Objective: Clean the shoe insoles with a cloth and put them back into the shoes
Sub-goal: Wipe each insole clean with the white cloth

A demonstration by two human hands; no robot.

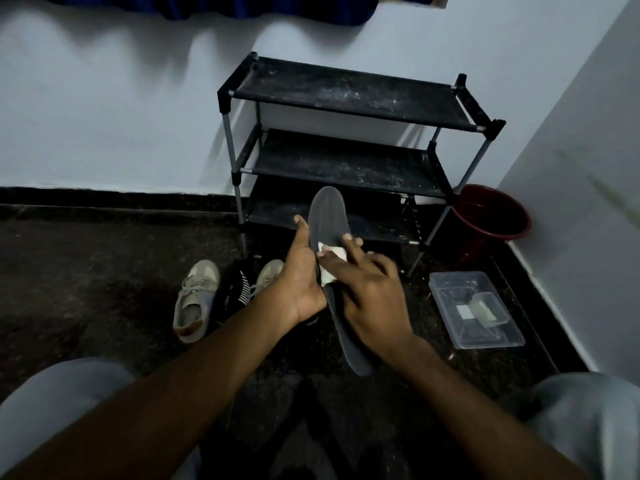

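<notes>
A long dark grey insole is held up above the floor, toe end pointing away from me. My left hand grips its left edge near the middle, thumb up along the side. My right hand presses a small white cloth flat against the insole's upper face with straight fingers. Two beige shoes lie on the floor beyond my hands: one to the left, the other partly hidden behind my left wrist. A black item with white stripes lies between them.
A black three-shelf shoe rack stands against the wall ahead. A dark red bucket sits in the right corner. A clear plastic tray holding a smaller container lies on the floor to the right. My knees are at the bottom corners.
</notes>
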